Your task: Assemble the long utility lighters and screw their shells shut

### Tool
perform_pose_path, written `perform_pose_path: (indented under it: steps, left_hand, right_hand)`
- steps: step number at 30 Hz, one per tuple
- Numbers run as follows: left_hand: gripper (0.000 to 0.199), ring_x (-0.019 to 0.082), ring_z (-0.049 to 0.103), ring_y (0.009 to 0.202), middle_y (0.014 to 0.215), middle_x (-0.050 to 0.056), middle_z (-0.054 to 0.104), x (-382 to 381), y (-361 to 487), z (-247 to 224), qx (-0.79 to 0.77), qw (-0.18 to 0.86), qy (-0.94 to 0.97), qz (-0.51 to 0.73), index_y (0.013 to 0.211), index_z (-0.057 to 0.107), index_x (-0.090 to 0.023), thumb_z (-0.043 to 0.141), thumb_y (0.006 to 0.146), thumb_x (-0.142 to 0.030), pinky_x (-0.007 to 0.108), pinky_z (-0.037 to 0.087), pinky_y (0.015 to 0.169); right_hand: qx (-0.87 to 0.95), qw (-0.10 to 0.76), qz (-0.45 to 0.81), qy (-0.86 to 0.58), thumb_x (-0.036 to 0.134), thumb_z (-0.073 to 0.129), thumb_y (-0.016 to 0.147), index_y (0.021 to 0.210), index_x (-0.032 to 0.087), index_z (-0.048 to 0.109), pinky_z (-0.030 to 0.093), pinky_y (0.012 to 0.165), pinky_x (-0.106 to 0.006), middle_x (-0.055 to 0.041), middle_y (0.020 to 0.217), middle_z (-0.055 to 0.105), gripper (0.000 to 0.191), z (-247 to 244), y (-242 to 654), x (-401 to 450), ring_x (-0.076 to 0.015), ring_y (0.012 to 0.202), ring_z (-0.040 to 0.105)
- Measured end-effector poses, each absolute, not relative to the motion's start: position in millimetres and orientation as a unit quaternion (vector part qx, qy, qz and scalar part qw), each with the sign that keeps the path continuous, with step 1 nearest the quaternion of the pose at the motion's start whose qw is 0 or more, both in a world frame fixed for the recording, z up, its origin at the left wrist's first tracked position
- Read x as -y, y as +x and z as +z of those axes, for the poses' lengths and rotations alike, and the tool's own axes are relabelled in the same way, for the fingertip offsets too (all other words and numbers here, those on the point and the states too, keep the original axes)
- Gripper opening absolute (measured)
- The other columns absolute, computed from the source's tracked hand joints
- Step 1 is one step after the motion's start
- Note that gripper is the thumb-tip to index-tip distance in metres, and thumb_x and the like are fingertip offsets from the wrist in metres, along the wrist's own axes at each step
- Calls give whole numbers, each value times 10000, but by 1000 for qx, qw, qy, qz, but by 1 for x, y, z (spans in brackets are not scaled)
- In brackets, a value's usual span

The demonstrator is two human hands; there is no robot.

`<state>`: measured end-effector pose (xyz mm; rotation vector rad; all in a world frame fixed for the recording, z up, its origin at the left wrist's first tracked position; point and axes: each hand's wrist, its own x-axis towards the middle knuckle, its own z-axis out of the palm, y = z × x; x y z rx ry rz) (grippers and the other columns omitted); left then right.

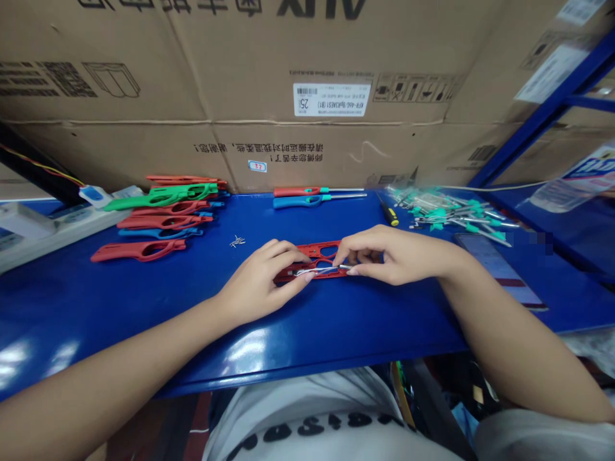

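Observation:
Two red plastic lighter shell halves lie side by side on the blue table in front of me, the far half just beyond the near half. My left hand grips the left part of the near half between thumb and fingers. A thin white wire runs along that half, between my two hands. My right hand pinches a slim metal lighter tube at the right end of the near half. My right fingers cover most of the tube.
Red, green and blue lighter shells are piled at left beside a power strip. Small screws lie nearby. Two assembled lighters, a screwdriver, metal tubes with green pieces and a phone stand farther right. Cardboard walls the back.

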<state>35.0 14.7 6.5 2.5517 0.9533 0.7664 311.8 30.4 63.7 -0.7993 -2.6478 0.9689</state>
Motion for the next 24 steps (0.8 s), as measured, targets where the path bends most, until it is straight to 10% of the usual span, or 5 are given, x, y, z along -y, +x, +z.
perform_pose_path:
  steps: [24]
  left_hand:
    - [317, 194, 566, 897, 993, 75, 667, -19, 33, 2, -315, 158, 888, 296, 1228, 658, -161, 409, 1037, -205, 348, 467, 831]
  right_hand:
    - [876, 68, 329, -346, 237, 626, 895, 1190, 173, 557, 430, 586, -229, -13, 832, 661, 309, 62, 316, -34, -112, 623, 555]
